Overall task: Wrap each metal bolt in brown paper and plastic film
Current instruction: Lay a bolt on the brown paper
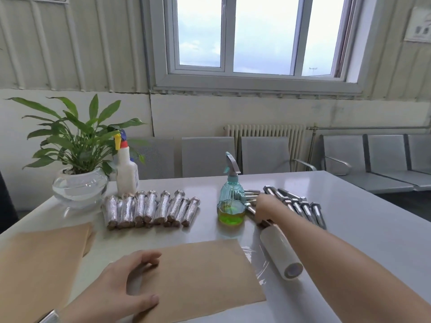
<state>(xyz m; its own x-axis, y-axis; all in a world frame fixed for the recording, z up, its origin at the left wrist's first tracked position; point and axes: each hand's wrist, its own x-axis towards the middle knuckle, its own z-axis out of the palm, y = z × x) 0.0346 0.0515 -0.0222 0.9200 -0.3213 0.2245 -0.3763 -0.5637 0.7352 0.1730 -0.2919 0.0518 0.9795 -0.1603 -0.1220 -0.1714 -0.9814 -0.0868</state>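
The left hand (130,278) lies low in the frame, left of centre, with its fingers loosely spread and resting flat on the left edge of a brown paper sheet (200,276), holding nothing. The right hand (264,209) reaches up to the right of centre and closes around one bolt (250,209) at the near end of the bare bolts (300,206), which lie fanned side by side at centre right. The hand touches the spray bottle (231,201), whose base holds green liquid and which stands just left of the bolts. Under the right forearm, a roll of plastic film (281,251) lies slanted just beside the right edge of the sheet, with a loose stretch of film (256,259) drawn under that edge. A second brown paper stack (39,257) fills the lower left and runs out of frame. At centre left, a row of wrapped bolts (151,208) lies packed together, well apart from the bare ones, with open tabletop between the row and the sheet. Behind the row stand a white bottle (127,169) and a potted plant (79,178) in a glass bowl. The grey table (361,229) has bare room on its right side as far as its right edge. Beyond it are metal bench seats (373,159), a radiator (265,131) and a window (254,40).
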